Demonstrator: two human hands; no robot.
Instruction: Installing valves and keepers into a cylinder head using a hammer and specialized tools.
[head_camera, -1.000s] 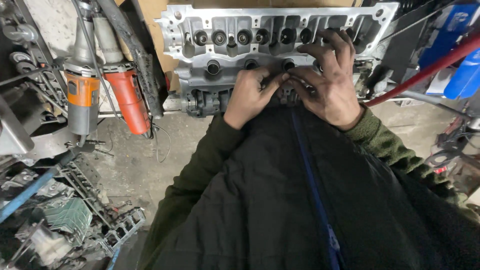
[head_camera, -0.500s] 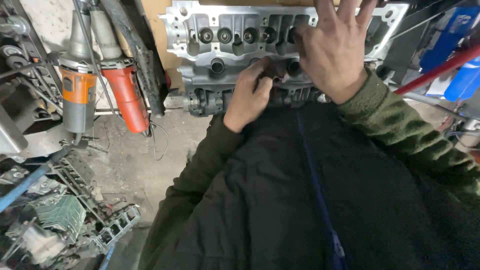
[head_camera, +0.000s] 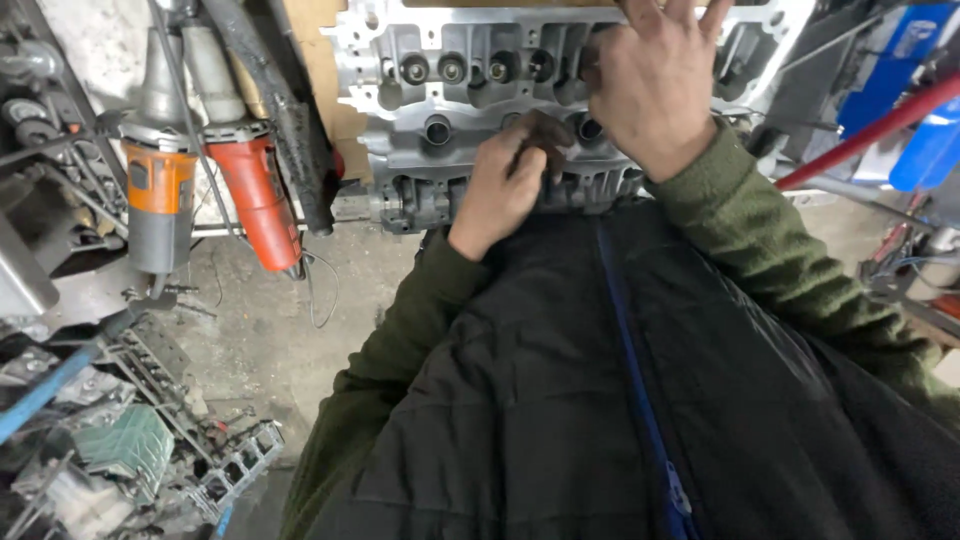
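Note:
A grey aluminium cylinder head (head_camera: 470, 110) lies in front of me, with a row of round valve bores along its top. My left hand (head_camera: 505, 180) is at its near edge with the fingers curled, pinching a small dark piece (head_camera: 545, 130) against the metal. What the piece is cannot be made out. My right hand (head_camera: 650, 85) lies flat on the head further back, fingers spread and reaching past the top of the view. It holds nothing. Both arms wear green sleeves under a black quilted vest.
Two angle grinders, one orange and grey (head_camera: 160, 190) and one red (head_camera: 255, 195), lie at the left beside a black hose (head_camera: 275, 110). A red bar (head_camera: 870, 130) and blue containers (head_camera: 925, 130) are at the right. Scrap metal parts (head_camera: 130, 450) litter the concrete floor at lower left.
My right hand has lifted from the near edge of the cylinder head and moved back onto its upper part. The left hand has stayed at the near edge.

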